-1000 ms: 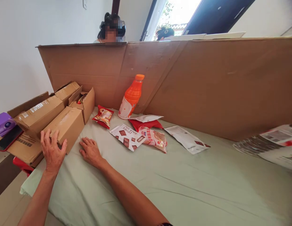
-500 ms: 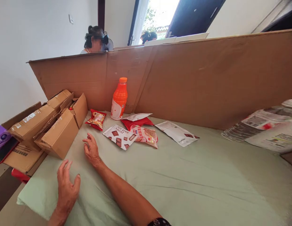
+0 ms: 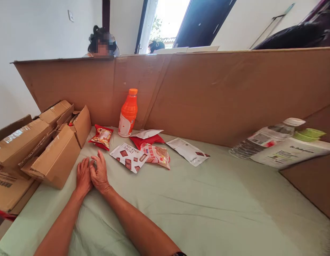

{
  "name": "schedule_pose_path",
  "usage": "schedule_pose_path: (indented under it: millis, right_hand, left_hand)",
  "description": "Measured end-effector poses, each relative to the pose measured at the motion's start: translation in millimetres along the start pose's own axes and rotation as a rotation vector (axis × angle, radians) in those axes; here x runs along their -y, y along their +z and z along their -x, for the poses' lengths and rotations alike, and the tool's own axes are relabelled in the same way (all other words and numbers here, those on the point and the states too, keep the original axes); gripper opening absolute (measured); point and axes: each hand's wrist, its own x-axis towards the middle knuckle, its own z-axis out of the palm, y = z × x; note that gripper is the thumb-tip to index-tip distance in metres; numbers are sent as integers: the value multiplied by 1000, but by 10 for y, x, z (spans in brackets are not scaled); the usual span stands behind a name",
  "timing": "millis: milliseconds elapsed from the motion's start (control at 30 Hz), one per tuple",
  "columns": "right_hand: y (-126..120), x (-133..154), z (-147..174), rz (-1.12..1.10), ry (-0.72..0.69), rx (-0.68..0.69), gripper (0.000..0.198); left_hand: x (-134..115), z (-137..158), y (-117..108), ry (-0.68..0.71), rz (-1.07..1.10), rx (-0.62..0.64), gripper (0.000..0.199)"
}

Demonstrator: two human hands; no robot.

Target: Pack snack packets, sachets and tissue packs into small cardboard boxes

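Note:
My left hand [image 3: 84, 176] rests palm down on the green cloth [image 3: 196, 209], fingers stretched out and nothing in it. Against it, on its right, lies my right hand [image 3: 99, 175], loosely open with slightly bent fingers and nothing seen in it. Just beyond them is a small red snack packet [image 3: 101, 137]. To the right of my hands a white "Super Meal" pouch [image 3: 129, 156] overlaps a pink snack bag [image 3: 156, 155]. Behind those, a red packet [image 3: 143, 140] lies partly under a white pouch [image 3: 147, 133]. An orange bottle [image 3: 128, 113] stands upright behind the packets.
Opened cardboard boxes [image 3: 54, 153] stand on the left. Another white pouch [image 3: 187, 151] lies right of centre. A large clear plastic bottle [image 3: 263, 138] and a white printed pack [image 3: 295, 153] are at the right. A cardboard wall [image 3: 220, 89] closes the back; people sit beyond it.
My left hand has moved forward and right, coming down beside my right hand. The right hand stays near the same spot. The view has shifted a little, showing more on the right.

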Motion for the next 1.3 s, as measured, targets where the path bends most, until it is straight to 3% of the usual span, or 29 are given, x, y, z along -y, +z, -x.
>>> schedule_pose_path:
  millis: [100, 300, 467, 567, 700, 800, 900, 1067, 1200, 1300]
  right_hand:
    - [-116, 54, -229, 164, 16, 67, 47]
    - [-386, 35, -1129, 551, 10, 252, 78]
    - [-483, -160, -1446, 539, 41, 296, 52]
    - [-604, -183, -1365, 476, 1, 308, 47]
    - [-984, -135, -938, 349, -83, 310, 55]
    - [-1454, -146, -479, 272, -117, 270, 62]
    - [-2017, -223, -116, 219, -155, 145, 59]
    - [-2773, -384, 22, 357, -205, -140, 46]
    - [-2943, -570, -120, 552, -24, -97, 49]
    - [-2912, -706, -202, 574, 54, -13, 67]
  left_hand:
    - [-24, 31, 24, -4, -31, 26, 40]
    - [-75, -40, 25, 5, -110, 14, 46]
    - [-70, -61, 7, 25, -151, -10, 47]
    - [-49, -80, 11, 27, -161, -23, 46]
    - [-12, -118, 23, 38, -176, -23, 47]
    - [10, -138, 21, 42, -186, -22, 46]
    - [18, -150, 3, 39, -195, -13, 45]
    - [25, -183, -58, 32, -210, 21, 52]
    - [32, -240, -113, 26, -230, 47, 56]
    - [38, -285, -151, 16, -245, 50, 57]
